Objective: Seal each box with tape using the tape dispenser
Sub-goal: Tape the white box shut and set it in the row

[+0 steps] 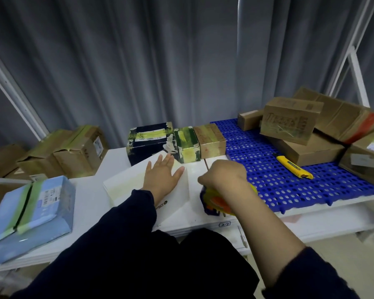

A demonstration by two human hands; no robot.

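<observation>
Dim, even light; wide-angle bending at the edges, soft blur throughout, faint glare on the table (91,203).

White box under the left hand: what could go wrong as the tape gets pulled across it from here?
1. The white box sits skewed with its near corner at the front edge of the table; only the flat left hand pins it, so a pull from the tape dispenser might drag it off.
2. The right hand hides the dispenser's blade, and the left fingers lie near its likely path.
</observation>
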